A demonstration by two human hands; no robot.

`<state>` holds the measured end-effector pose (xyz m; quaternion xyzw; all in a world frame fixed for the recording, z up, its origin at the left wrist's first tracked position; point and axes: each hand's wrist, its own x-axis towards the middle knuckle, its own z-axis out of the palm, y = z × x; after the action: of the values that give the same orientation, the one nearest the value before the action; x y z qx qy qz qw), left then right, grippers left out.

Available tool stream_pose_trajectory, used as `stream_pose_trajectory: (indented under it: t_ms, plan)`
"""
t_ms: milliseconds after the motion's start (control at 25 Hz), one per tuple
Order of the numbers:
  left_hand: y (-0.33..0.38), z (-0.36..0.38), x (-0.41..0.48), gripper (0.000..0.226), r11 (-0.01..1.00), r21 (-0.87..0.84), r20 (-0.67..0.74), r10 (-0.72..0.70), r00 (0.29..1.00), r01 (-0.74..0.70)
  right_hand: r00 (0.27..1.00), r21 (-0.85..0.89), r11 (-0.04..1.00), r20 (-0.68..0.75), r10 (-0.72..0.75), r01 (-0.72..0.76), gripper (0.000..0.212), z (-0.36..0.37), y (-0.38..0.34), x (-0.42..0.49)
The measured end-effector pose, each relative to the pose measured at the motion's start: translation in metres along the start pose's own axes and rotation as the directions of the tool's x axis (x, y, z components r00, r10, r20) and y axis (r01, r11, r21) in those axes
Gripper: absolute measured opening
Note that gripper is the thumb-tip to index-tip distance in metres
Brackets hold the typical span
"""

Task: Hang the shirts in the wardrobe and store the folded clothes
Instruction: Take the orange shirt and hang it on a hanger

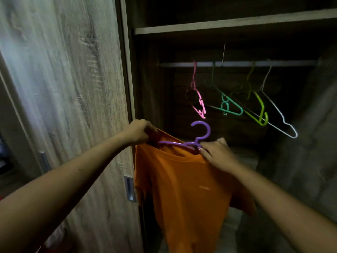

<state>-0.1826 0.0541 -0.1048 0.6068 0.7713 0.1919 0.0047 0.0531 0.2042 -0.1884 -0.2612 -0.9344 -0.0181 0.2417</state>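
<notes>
An orange T-shirt (186, 194) hangs in front of the open wardrobe with a purple plastic hanger (199, 136) partly inside its neck opening. My left hand (139, 132) grips the shirt's left shoulder at the collar. My right hand (217, 154) pinches the collar on the right, just below the hanger's hook. The hook stands free above the shirt, below the wardrobe rail (237, 63).
Several bare hangers hang on the rail: pink (197, 99), teal (231, 106), lime green (260, 110) and white wire (280, 115). A shelf (228, 24) runs above the rail. The sliding wooden door (73, 106) with a metal recessed handle (129, 189) stands at left.
</notes>
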Motion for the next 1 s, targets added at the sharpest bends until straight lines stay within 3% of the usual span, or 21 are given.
stream_pose_trajectory:
  t_ms: [80,160,240,320,400,520,680,760,800,920,1000]
  plan:
    - [0.004,0.006,0.005,0.039,0.995,-0.065,0.01,0.082,0.997,-0.082,1.0,0.128,0.992,-0.014,-0.004,0.005,0.018,-0.017,-0.016,0.01]
    - [0.002,0.01,0.006,0.042,0.962,-0.247,0.033,0.128,0.991,-0.116,1.0,0.263,0.965,-0.012,0.004,-0.001,0.015,-0.03,-0.027,0.019]
    - [-0.009,0.015,0.008,0.04,0.906,-0.397,-0.045,0.139,0.989,-0.146,0.998,0.336,0.941,-0.025,0.05,-0.039,0.018,-0.042,-0.031,0.024]
    - [-0.027,0.024,0.011,0.035,0.934,-0.307,-0.187,0.131,0.974,-0.185,0.994,0.368,0.926,-0.036,0.099,-0.079,0.02,-0.056,-0.029,0.026]
    - [-0.042,0.037,0.011,0.034,0.96,-0.197,-0.204,0.158,0.966,-0.198,0.993,0.367,0.926,-0.045,0.113,-0.089,0.023,-0.071,-0.022,0.028]
    - [-0.044,0.052,0.014,0.019,0.92,-0.293,-0.249,0.189,0.95,-0.26,0.994,0.324,0.941,-0.021,0.106,-0.093,0.022,-0.09,-0.013,0.028]
    - [-0.021,0.053,0.026,0.024,0.706,-0.67,-0.284,0.043,0.958,-0.23,0.995,0.392,0.916,0.082,0.059,-0.087,0.017,-0.101,0.0,0.021]
    - [-0.012,0.052,0.032,0.026,0.644,-0.737,-0.282,-0.019,0.959,-0.204,0.988,0.427,0.899,0.151,0.038,-0.1,0.011,-0.107,0.013,0.011]
    - [-0.011,0.052,0.036,0.026,0.622,-0.757,-0.283,-0.038,0.958,-0.199,0.977,0.422,0.898,0.211,0.038,-0.126,0.011,-0.11,0.021,0.002]
    - [-0.014,0.055,0.045,0.029,0.598,-0.783,-0.272,-0.079,0.959,-0.173,0.907,0.449,0.852,0.415,0.069,-0.27,0.039,-0.117,0.034,-0.028]
    - [-0.013,0.055,0.051,0.029,0.636,-0.754,-0.286,-0.096,0.953,-0.162,0.91,0.567,0.748,0.396,0.121,-0.346,0.03,-0.122,0.028,-0.035]
